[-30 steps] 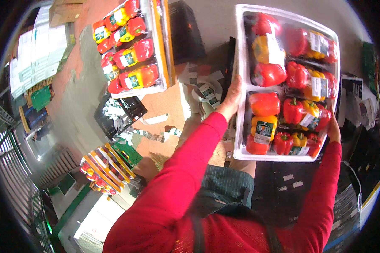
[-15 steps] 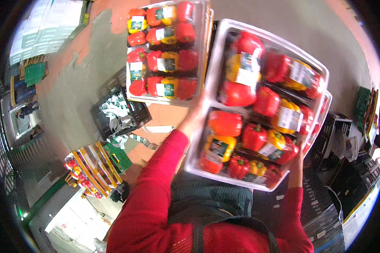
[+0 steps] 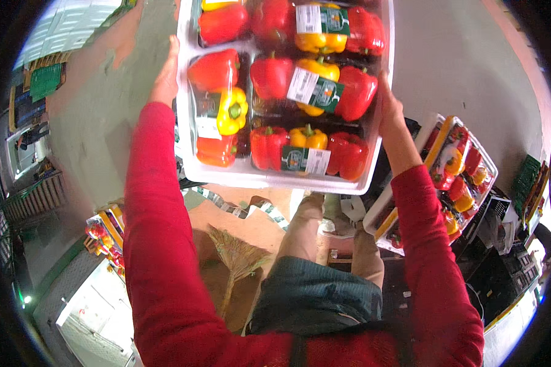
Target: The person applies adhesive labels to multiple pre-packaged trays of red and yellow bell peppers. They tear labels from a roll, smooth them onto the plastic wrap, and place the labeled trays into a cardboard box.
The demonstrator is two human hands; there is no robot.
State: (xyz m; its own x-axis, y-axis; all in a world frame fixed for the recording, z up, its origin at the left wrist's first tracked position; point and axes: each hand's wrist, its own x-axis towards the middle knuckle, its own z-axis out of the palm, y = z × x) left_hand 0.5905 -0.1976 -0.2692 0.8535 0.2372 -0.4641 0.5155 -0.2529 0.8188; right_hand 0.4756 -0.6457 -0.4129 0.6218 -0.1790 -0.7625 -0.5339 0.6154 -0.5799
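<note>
A white foam tray (image 3: 251, 177) filled with packs of red and yellow bell peppers (image 3: 278, 79) is held out in front of me at the top middle. Each pack is wrapped in clear film with a white and green label. My left hand (image 3: 166, 76) grips the tray's left side, its fingers partly hidden by the rim. On the opposite side my right hand (image 3: 390, 110) is closed around the edge, with its fingertips out of sight. Whatever lies beneath the tray is covered by it.
At the right stands a stack of similar pepper trays (image 3: 462, 177), beside black crates (image 3: 502, 257). Another pepper stack (image 3: 107, 235) is at the left. A straw broom (image 3: 232, 257) lies near my legs, with label strips (image 3: 269, 211) on the floor. Far left is a green crate (image 3: 46, 82).
Both hands have carried the tray left and away from me, and its tilt has straightened. It now covers the place where another tray stack showed, and the right-hand stack is uncovered.
</note>
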